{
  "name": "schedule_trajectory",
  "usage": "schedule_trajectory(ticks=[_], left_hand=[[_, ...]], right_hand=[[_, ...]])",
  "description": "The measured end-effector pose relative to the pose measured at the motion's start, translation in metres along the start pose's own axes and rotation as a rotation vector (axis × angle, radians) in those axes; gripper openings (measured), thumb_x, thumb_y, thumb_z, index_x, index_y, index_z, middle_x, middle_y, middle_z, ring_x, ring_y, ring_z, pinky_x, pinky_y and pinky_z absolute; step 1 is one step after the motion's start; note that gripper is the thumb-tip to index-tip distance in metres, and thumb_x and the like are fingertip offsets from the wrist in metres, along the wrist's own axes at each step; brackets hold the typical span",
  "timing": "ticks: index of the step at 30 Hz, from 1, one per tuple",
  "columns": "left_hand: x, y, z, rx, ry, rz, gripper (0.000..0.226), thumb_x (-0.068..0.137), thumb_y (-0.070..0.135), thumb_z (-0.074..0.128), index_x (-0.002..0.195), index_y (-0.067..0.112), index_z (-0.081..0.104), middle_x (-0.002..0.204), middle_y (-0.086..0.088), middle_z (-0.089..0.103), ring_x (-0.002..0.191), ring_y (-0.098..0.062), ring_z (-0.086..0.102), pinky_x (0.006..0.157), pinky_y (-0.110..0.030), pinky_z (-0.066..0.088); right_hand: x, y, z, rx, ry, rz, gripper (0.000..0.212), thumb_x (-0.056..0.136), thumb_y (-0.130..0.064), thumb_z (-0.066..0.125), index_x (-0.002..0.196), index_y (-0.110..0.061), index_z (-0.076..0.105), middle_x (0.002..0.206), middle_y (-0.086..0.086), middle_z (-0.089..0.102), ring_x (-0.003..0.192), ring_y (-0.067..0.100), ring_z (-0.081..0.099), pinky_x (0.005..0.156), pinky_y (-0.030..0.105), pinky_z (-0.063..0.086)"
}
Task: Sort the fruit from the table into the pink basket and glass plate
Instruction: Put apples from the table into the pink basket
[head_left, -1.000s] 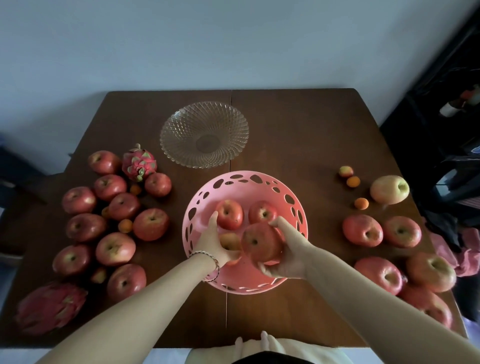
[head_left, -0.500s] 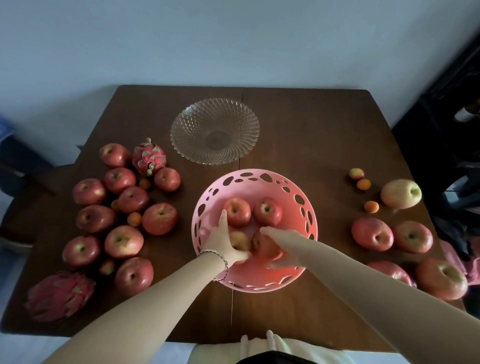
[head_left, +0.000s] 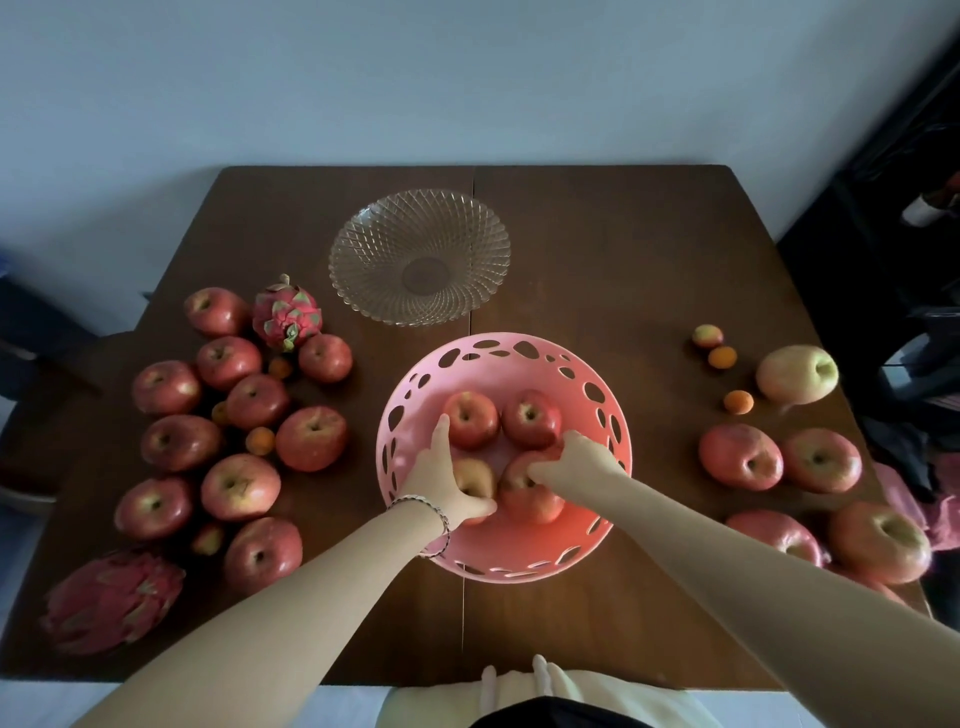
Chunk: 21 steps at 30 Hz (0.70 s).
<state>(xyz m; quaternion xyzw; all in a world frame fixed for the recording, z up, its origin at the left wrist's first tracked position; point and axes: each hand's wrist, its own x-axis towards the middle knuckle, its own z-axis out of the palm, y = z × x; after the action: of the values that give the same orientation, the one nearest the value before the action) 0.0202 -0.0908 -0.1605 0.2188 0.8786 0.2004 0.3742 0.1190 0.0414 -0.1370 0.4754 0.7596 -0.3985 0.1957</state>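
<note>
The pink basket (head_left: 498, 348) stands at the table's middle, and the glass plate (head_left: 420, 257) behind it holds nothing. Two red apples (head_left: 470, 418) (head_left: 531, 418) lie at the back of the basket. My left hand (head_left: 439, 480) grips a pale apple (head_left: 475, 475) at the basket's front left, thumb under it and forefinger pointing up past the back apple. My right hand (head_left: 579, 462) grips a red apple (head_left: 532, 501) beside it, which sits low in the basket.
Several red apples (head_left: 310, 438), small orange fruits (head_left: 260, 440) and two dragon fruits (head_left: 287, 313) (head_left: 111, 600) lie on the table's left. On the right lie more red apples (head_left: 740, 457), a pale apple (head_left: 796, 374) and small orange fruits (head_left: 738, 401). Dark clutter stands beyond the right edge.
My right hand has lowered the red apple from above the rim down into the basket beside the pale apple. My left hand has stayed on the pale apple.
</note>
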Motion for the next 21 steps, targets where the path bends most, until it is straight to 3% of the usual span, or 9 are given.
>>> schedule_trajectory(ticks=[2,6,11,16,19,21], left_hand=[[-0.001,0.001,-0.003,0.027,-0.015,0.006,0.121,0.063,0.025,0.083,0.148,0.023,-0.003,0.136,-0.009,0.049,0.121,-0.025,0.051,0.103,-0.031,0.038],[-0.003,0.003,-0.008,-0.035,0.004,0.037,0.109,0.069,0.026,0.079,0.148,0.026,0.004,0.139,-0.005,0.048,0.124,-0.024,0.048,0.101,-0.028,0.037],[-0.005,0.006,-0.003,-0.054,0.065,0.077,0.1,0.074,0.021,0.075,0.148,0.023,0.007,0.133,-0.006,0.053,0.12,-0.022,0.051,0.089,-0.019,0.035],[0.003,0.004,-0.002,0.024,0.1,0.061,0.105,0.066,0.02,0.079,0.147,0.016,0.012,0.138,-0.012,0.043,0.128,-0.025,0.043,0.103,-0.029,0.035],[0.004,0.003,-0.002,0.073,0.06,0.011,0.106,0.069,0.024,0.076,0.148,0.018,0.006,0.142,-0.015,0.036,0.129,-0.029,0.041,0.105,-0.035,0.036],[0.002,0.005,0.001,0.141,0.04,-0.009,0.106,0.072,0.027,0.074,0.148,0.018,0.0,0.144,-0.016,0.032,0.128,-0.03,0.042,0.104,-0.036,0.036]], right_hand=[[0.004,0.002,-0.003,0.036,0.026,0.008,0.05,0.078,-0.028,0.061,0.12,-0.004,0.048,0.097,0.011,0.06,0.083,0.026,0.054,0.055,0.027,0.039],[0.003,0.002,0.001,0.191,-0.082,0.105,0.071,0.073,-0.029,0.067,0.131,-0.003,0.035,0.111,0.013,0.055,0.095,0.027,0.055,0.073,0.032,0.047],[0.001,0.007,0.008,0.131,-0.06,0.05,0.068,0.078,-0.027,0.065,0.131,-0.001,0.032,0.1,0.009,0.051,0.088,0.024,0.05,0.069,0.029,0.041],[-0.003,0.006,0.008,0.088,-0.089,0.026,0.072,0.08,-0.026,0.063,0.136,0.001,0.026,0.121,0.016,0.056,0.107,0.029,0.056,0.071,0.03,0.04],[-0.01,0.003,0.002,-0.024,-0.047,-0.066,0.06,0.082,-0.024,0.059,0.131,0.0,0.033,0.12,0.016,0.057,0.108,0.032,0.058,0.07,0.032,0.043],[-0.016,0.004,-0.018,-0.061,0.111,-0.212,0.043,0.082,-0.017,0.051,0.123,-0.009,0.045,0.116,0.012,0.059,0.106,0.033,0.058,0.075,0.034,0.048]])
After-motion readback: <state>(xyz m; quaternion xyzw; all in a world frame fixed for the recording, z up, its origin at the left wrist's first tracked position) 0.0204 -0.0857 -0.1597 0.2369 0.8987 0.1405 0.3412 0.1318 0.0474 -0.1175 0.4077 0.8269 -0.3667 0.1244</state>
